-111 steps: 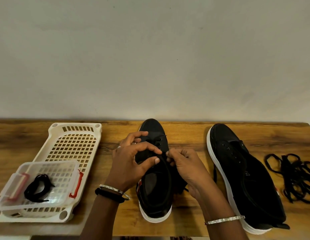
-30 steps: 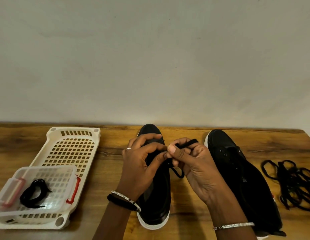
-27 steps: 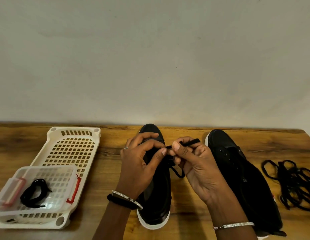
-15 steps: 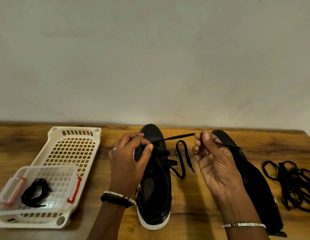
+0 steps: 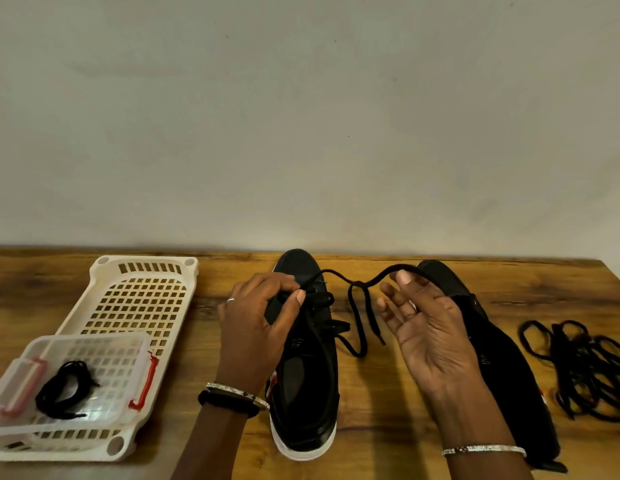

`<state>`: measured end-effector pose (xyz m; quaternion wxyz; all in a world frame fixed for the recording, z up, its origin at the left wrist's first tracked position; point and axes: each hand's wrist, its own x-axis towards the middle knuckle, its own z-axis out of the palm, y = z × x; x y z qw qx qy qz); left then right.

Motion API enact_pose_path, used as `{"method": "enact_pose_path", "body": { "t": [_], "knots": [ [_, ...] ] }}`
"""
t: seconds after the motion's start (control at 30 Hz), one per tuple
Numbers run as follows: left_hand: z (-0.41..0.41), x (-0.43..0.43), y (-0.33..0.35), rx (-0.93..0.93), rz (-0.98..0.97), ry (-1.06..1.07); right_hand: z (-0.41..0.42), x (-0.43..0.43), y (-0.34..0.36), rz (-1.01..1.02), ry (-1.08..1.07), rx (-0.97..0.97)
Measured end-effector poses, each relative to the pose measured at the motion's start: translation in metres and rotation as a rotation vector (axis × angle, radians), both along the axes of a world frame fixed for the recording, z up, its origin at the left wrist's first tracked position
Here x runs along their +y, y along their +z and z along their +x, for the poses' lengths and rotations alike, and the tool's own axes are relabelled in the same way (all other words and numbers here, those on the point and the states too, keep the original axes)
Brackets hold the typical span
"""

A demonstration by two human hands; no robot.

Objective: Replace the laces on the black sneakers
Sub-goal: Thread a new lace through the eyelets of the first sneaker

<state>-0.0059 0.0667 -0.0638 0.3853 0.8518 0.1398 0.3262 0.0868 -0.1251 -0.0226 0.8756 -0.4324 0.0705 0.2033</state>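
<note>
Drawing away from the left hand (image 5: 256,327), the right hand (image 5: 430,330) is pulling the lace (image 5: 355,313) out sideways, so threading is probably advancing through the eyelets of the sneaker (image 5: 308,382), which is sitting mid-bench (image 5: 371,420), toe toward the far edge. Both hands are pinching the lace between thumb and forefinger, the right palm facing up with its other fingers hanging loosely spread.

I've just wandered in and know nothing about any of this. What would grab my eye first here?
A black lace is stretched between two hands: the left hand pinches it over the eyelets of the middle sneaker, the right hand holds it up at its fingertips. A tangle of black laces lies at the far right of the table, and a white basket sits at the left.
</note>
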Motion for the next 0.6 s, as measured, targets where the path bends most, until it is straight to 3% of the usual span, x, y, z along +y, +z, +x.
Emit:
{"method": "enact_pose_path", "body": {
  "t": [0.23,0.6],
  "knots": [
    [-0.0006,-0.0053,0.0027,0.015,-0.015,-0.049,-0.004,0.0084,-0.0053,-0.097,-0.005,-0.037],
    [-0.0039,-0.0027,0.0028,0.068,0.001,-0.055,0.0005,0.0086,-0.0098,-0.03,-0.129,-0.1]
  ]
}}
